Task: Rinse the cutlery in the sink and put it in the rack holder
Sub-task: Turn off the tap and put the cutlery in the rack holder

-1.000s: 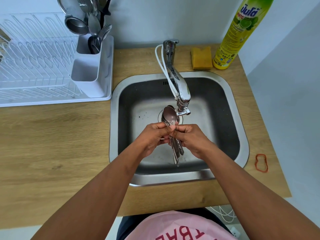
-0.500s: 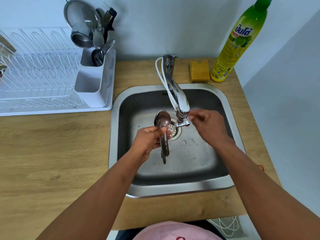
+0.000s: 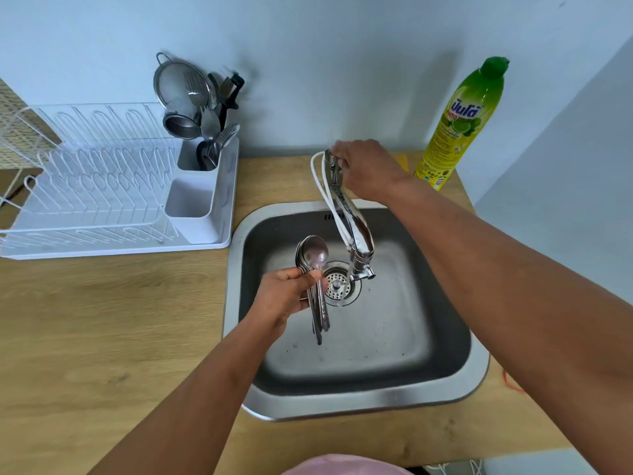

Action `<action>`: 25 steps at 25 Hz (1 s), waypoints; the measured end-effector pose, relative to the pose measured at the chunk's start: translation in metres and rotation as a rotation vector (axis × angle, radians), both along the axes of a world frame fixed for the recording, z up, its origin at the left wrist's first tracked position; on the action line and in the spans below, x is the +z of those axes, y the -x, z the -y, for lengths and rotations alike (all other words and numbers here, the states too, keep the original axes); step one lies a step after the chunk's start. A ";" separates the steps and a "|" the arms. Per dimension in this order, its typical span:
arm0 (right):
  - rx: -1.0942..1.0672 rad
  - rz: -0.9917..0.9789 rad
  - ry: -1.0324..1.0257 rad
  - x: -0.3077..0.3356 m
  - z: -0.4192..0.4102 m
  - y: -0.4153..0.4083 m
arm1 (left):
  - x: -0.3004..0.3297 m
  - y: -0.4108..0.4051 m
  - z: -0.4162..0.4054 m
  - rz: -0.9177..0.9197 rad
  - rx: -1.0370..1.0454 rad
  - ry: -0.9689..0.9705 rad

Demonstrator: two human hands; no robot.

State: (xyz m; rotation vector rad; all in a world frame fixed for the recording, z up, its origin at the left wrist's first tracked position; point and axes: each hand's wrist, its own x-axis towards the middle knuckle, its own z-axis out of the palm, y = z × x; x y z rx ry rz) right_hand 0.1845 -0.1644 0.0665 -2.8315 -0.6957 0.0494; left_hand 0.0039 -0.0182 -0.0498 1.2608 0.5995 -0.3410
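Note:
My left hand [image 3: 286, 296] grips a bundle of several steel spoons [image 3: 313, 258] over the steel sink [image 3: 476, 365], bowls up and handles hanging down, just left of the drain [image 3: 339, 286]. My right hand [image 3: 366, 166] rests on the tap handle [image 3: 330, 157] at the back of the sink, fingers wrapped on it. The tap spout [image 3: 358, 238] reaches over the drain; no water stream is visible. The white cutlery holder [image 3: 197, 204] on the dish rack [image 3: 85, 186] has forks, spoons and a strainer in its rear compartment; the front compartment looks empty.
A green-yellow dish soap bottle [image 3: 462, 125] stands at the back right, with a yellow sponge [image 3: 404, 162] partly hidden behind my right hand. A white hose [image 3: 322, 193] loops along the tap. An orange rubber band [image 3: 510, 382] lies on the wooden counter [image 3: 102, 320] at the right.
My right hand let go of the spoons and rose from the spout end to the tap handle. The left hand keeps the spoons, shifted slightly left. The view tilted up.

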 end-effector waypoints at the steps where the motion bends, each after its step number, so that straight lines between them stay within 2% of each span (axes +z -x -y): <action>1: -0.022 0.001 -0.001 0.000 0.000 -0.002 | 0.000 -0.001 -0.003 -0.002 0.012 0.020; 5: 0.002 -0.053 0.005 -0.012 0.009 0.006 | 0.002 -0.005 -0.008 -0.006 0.042 0.046; 7: -0.025 -0.113 -0.059 -0.017 0.015 0.007 | 0.006 -0.007 -0.008 -0.006 0.043 0.057; 10: -0.149 -0.095 -0.297 -0.019 0.024 0.013 | 0.015 -0.009 -0.009 0.000 0.040 0.058; 13: -0.406 -0.060 -0.612 -0.047 0.048 0.051 | 0.021 -0.008 -0.011 0.010 0.057 0.075; 15: -0.633 -0.212 -0.810 -0.081 0.065 0.097 | 0.024 -0.004 -0.011 0.010 0.063 0.087; 17: -0.762 -0.450 -0.903 -0.113 0.067 0.148 | 0.023 0.001 -0.012 0.009 0.067 0.100; 19: -0.703 -0.692 -0.931 -0.134 0.054 0.196 | 0.023 0.008 -0.013 0.008 0.078 0.105; 21: -0.542 -0.809 -0.951 -0.135 0.035 0.220 | 0.023 0.011 -0.014 0.022 0.073 0.129; 23: -0.370 -0.820 -0.942 -0.124 0.020 0.227 | 0.028 0.015 -0.015 0.047 0.059 0.137; 25: -0.284 -0.784 -0.933 -0.110 0.012 0.224 | 0.035 0.019 -0.018 0.094 0.052 0.152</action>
